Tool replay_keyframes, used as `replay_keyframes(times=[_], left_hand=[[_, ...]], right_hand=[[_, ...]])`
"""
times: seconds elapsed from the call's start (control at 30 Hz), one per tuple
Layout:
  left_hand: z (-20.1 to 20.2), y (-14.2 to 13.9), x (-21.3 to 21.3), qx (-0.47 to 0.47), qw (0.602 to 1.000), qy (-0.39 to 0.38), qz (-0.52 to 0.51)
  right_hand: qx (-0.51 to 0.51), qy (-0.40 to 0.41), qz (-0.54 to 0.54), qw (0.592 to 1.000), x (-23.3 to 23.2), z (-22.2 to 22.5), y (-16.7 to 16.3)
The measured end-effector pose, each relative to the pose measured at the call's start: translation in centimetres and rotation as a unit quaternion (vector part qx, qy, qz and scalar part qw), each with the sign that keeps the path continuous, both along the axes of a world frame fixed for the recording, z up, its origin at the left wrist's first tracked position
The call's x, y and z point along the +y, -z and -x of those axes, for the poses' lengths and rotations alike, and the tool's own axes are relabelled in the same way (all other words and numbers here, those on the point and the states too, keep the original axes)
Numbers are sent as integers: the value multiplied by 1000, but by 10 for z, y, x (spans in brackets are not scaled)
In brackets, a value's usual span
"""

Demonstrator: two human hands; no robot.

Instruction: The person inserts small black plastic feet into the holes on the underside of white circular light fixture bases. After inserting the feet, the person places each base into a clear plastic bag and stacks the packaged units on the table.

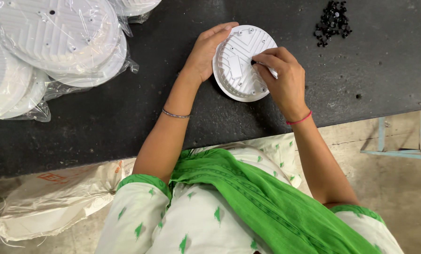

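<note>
A round white plastic housing (pixel 238 70) with ribs and screw posts lies on the black table. My left hand (pixel 206 51) rests along its left rim, fingers curled over the top edge. My right hand (pixel 281 75) sits over its right side, thumb and forefinger pinched on a small black part (pixel 253 62) pressed against the housing's centre.
A heap of small black parts (pixel 333 22) lies at the back right of the black table (pixel 102 113). Stacks of white housings in clear bags (pixel 55 42) fill the back left. A sack (pixel 50 202) lies on the floor at left, a pale blue frame (pixel 403 151) at right.
</note>
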State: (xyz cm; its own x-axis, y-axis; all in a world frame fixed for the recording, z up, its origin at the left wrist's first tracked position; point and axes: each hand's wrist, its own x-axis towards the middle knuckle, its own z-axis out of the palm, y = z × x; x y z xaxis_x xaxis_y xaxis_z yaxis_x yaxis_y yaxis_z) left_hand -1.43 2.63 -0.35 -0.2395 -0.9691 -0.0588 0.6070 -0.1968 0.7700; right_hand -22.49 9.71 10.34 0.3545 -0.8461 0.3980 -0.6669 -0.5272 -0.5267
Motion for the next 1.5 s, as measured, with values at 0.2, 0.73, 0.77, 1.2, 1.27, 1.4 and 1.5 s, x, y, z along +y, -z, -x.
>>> replay_keyframes(times=[0.2,0.73,0.77,1.2,1.27,1.4,1.5], left_hand=[[0,-1,2,-7,1000,-6,1],[-1,-6,6,-49,999,-18,5],[-1,-5,5,-47,999,-17,4],[-3,2,1,-3,1000,-3,9],[-3,1,1,-1,1000,-1,6],[-5,-2,2,5,1000,4,-2],[-5,-5,2,-25,1000,-4,-17]], right_hand=[[19,1,12,1000,0,-2,4],[-24,-2,-3,1000,2,-2,13],[-28,-7,-13,1000,0,-1,13],[246,-123,-135,952,-93,-1,-30],[299,-111,-168,933,-100,-11,-28],[340,-100,-219,909,-106,-20,-24],[372,-106,-202,900,-103,-23,-18]])
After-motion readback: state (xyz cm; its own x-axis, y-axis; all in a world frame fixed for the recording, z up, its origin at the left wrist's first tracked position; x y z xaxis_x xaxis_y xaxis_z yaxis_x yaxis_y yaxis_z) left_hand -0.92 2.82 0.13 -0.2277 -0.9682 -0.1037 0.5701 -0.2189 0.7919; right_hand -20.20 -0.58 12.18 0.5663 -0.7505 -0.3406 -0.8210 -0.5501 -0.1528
